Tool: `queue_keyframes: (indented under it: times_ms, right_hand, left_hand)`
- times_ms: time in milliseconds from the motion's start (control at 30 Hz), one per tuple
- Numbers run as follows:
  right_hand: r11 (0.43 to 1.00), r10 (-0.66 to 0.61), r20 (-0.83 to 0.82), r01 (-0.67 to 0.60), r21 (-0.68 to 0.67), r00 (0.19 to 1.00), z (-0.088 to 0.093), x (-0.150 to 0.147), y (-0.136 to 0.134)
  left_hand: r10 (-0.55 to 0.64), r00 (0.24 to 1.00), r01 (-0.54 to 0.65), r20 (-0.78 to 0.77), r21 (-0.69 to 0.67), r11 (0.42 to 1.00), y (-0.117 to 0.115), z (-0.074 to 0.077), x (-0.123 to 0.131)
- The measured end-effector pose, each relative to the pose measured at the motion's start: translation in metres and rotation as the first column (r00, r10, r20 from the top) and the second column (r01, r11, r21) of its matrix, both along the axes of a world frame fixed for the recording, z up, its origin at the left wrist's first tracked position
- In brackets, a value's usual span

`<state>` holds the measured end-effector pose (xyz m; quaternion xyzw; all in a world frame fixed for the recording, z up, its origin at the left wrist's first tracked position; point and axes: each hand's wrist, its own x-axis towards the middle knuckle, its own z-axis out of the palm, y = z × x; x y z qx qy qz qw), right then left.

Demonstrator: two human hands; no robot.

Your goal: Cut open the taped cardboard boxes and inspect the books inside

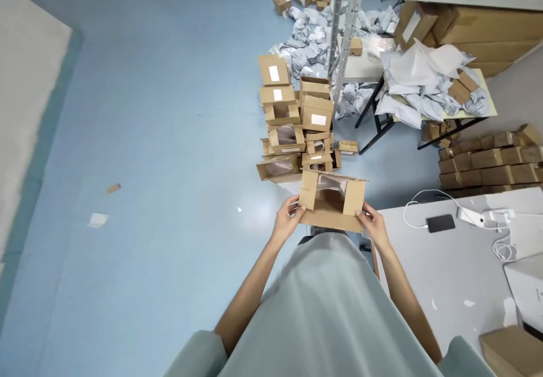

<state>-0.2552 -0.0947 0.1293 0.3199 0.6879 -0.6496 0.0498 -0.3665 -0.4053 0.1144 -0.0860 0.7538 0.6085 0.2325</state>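
Note:
Between my two hands is a cardboard box [331, 218] with its flaps partly unfolded and its inside showing. Some whitish, see-through wrapping shows at its far side. My left hand [287, 217] pinches the box's left edge, thumb on the near flap. At the right edge, my right hand [373, 222] grips in the same way, thumb on top. Just beyond the held box, several opened cardboard boxes [283, 139] stand in rows on the floor, some with pale packing inside and white labels on them.
A grey-white table [419, 275] at my right bears a phone [440, 223], a power strip [470, 217] and cables. Farther off are a metal shelf post [348, 31], heaped grey mailing bags [307, 40] and a bag-laden table [487, 91]. Stacked boxes [487, 162] line the right wall.

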Motion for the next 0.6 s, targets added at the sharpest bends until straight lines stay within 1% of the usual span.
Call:
queue_keyframes:
  times_ms: [67, 133, 200, 267, 367, 467, 533, 600]
  right_hand:
    - [0.998, 0.064, 0.01, -0.064, 0.001, 0.998, -0.006, -0.04, 0.003]
    - [0.994, 0.109, 0.037, -0.109, 0.014, 0.993, -0.013, -0.078, 0.007]
    - [0.991, 0.13, 0.064, -0.132, 0.029, 0.989, -0.02, -0.115, 0.013]
    - [0.99, 0.139, 0.071, -0.142, 0.028, 0.988, -0.028, -0.152, 0.018]
    - [0.99, 0.143, 0.056, -0.143, 0.001, 0.988, -0.04, -0.207, 0.029]
    - [0.993, 0.12, 0.051, -0.119, -0.021, 0.991, -0.056, -0.265, 0.046]
    - [0.996, 0.09, 0.056, -0.088, -0.031, 0.994, -0.072, -0.306, 0.059]
    - [0.998, 0.061, 0.072, -0.059, -0.033, 0.996, -0.092, -0.349, 0.073]
  left_hand:
    - [0.058, 0.998, -0.058, 0.021, 0.007, 0.998, -0.006, -0.003, -0.014]
    - [0.095, 0.995, -0.096, 0.04, 0.012, 0.995, -0.006, -0.007, -0.03]
    - [0.113, 0.992, -0.114, 0.053, 0.011, 0.993, -0.003, -0.012, -0.053]
    - [0.126, 0.99, -0.127, 0.057, 0.005, 0.992, 0.003, -0.017, -0.081]
    - [0.133, 0.989, -0.132, 0.059, -0.018, 0.991, 0.015, -0.025, -0.134]
    - [0.086, 0.994, -0.083, 0.073, -0.035, 0.996, 0.031, -0.036, -0.198]
    - [0.036, 0.997, -0.034, 0.075, -0.021, 0.999, 0.043, -0.049, -0.244]
    - [-0.004, 0.997, 0.004, 0.074, -0.005, 1.0, 0.057, -0.067, -0.292]
